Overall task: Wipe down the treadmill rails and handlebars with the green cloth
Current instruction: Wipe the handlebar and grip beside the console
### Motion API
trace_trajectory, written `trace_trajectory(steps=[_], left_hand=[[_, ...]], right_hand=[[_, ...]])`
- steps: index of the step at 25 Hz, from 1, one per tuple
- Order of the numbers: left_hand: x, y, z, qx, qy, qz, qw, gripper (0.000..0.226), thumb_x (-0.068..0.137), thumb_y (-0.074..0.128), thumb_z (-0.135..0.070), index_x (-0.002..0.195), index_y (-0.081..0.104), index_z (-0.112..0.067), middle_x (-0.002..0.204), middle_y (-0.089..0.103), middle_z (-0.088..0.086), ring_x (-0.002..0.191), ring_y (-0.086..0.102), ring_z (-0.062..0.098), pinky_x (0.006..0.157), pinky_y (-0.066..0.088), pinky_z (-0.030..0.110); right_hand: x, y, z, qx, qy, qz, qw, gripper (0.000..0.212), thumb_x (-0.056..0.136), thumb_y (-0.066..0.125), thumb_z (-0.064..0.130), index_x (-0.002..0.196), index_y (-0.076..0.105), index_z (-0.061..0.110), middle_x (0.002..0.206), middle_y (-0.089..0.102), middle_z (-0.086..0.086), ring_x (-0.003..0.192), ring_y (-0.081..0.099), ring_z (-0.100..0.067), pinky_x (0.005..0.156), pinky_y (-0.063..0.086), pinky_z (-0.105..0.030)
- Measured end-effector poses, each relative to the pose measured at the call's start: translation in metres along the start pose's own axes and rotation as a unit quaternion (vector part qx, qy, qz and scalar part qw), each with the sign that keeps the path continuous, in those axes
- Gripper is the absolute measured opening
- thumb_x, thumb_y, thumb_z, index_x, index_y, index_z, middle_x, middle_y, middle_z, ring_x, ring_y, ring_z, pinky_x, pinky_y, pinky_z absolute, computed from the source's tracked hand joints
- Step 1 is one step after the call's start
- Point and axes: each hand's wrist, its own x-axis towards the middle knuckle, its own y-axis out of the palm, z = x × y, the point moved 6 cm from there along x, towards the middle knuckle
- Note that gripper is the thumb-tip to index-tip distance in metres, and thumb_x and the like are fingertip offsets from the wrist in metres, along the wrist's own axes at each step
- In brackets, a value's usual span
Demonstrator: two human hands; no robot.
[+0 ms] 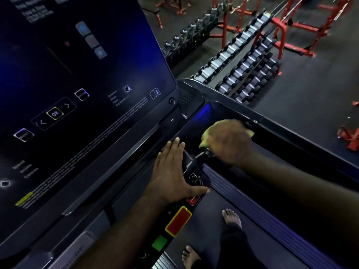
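Observation:
I stand on a dark treadmill, looking down at its console. My right hand [231, 142] grips the green cloth [208, 133], which peeks out around the fingers, and presses it against the black handlebar [202, 155] at the console's right end; the hand is motion-blurred. My left hand [171, 171] lies flat with straight fingers on the control strip [196, 180], just left of the right hand. The treadmill's right side rail [303, 138] runs away to the lower right.
The big dark console screen [68, 84] fills the left. Red and green buttons [177, 222] sit below my left hand. My bare feet [232, 217] stand on the belt [211, 228]. Dumbbell racks [242, 61] and red frames [281, 28] stand on the gym floor beyond.

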Motion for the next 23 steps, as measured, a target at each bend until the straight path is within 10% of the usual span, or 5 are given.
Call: trace_trajectory(steps=[5, 8, 12, 18, 23], left_hand=[[-0.001, 0.001, 0.002, -0.04, -0.001, 0.016, 0.999, 0.154, 0.055, 0.075, -0.089, 0.166, -0.012, -0.028, 0.171, -0.026, -0.016, 0.154, -0.029, 0.004, 0.131, -0.004, 0.046], [0.001, -0.001, 0.001, -0.048, 0.003, 0.016, 0.999, 0.156, 0.053, 0.082, -0.085, 0.166, -0.009, -0.027, 0.172, -0.023, -0.014, 0.156, -0.025, 0.006, 0.131, -0.001, 0.048], [0.004, -0.001, 0.004, -0.041, -0.015, 0.037, 0.998, 0.155, 0.051, 0.078, -0.09, 0.165, -0.012, -0.035, 0.169, -0.029, -0.02, 0.153, -0.031, 0.003, 0.131, -0.004, 0.046], [0.0, -0.003, 0.002, -0.045, -0.024, 0.044, 0.998, 0.15, 0.055, 0.077, -0.089, 0.165, -0.01, -0.037, 0.169, -0.027, -0.021, 0.152, -0.031, 0.002, 0.131, -0.006, 0.044], [0.001, 0.0, 0.003, -0.051, -0.011, 0.027, 0.998, 0.153, 0.052, 0.078, -0.09, 0.166, -0.006, -0.033, 0.172, -0.022, -0.017, 0.156, -0.025, 0.005, 0.131, 0.002, 0.05]], right_hand=[[-0.023, -0.01, 0.047, 0.05, 0.197, -0.021, 0.979, 0.047, 0.104, 0.034, 0.043, 0.108, 0.074, 0.019, 0.122, 0.069, -0.006, 0.114, 0.059, -0.032, 0.104, 0.042, -0.05], [-0.031, -0.033, 0.095, 0.197, 0.061, -0.039, 0.978, 0.041, 0.107, 0.037, 0.04, 0.127, 0.071, 0.03, 0.132, 0.067, 0.009, 0.125, 0.058, -0.02, 0.109, 0.042, -0.046], [0.007, -0.026, -0.008, 0.136, -0.125, 0.014, 0.983, 0.04, 0.108, 0.046, 0.044, 0.145, 0.06, 0.044, 0.155, 0.055, 0.013, 0.129, 0.061, -0.007, 0.101, 0.054, -0.035], [0.009, 0.001, -0.023, 0.093, 0.107, 0.029, 0.989, 0.05, 0.101, 0.038, 0.056, 0.109, 0.081, 0.032, 0.124, 0.075, 0.011, 0.122, 0.066, -0.02, 0.127, 0.018, -0.053], [-0.022, -0.03, 0.068, 0.091, 0.122, 0.015, 0.988, 0.051, 0.108, 0.026, 0.049, 0.127, 0.07, 0.032, 0.136, 0.065, 0.005, 0.127, 0.057, -0.025, 0.11, 0.039, -0.051]])
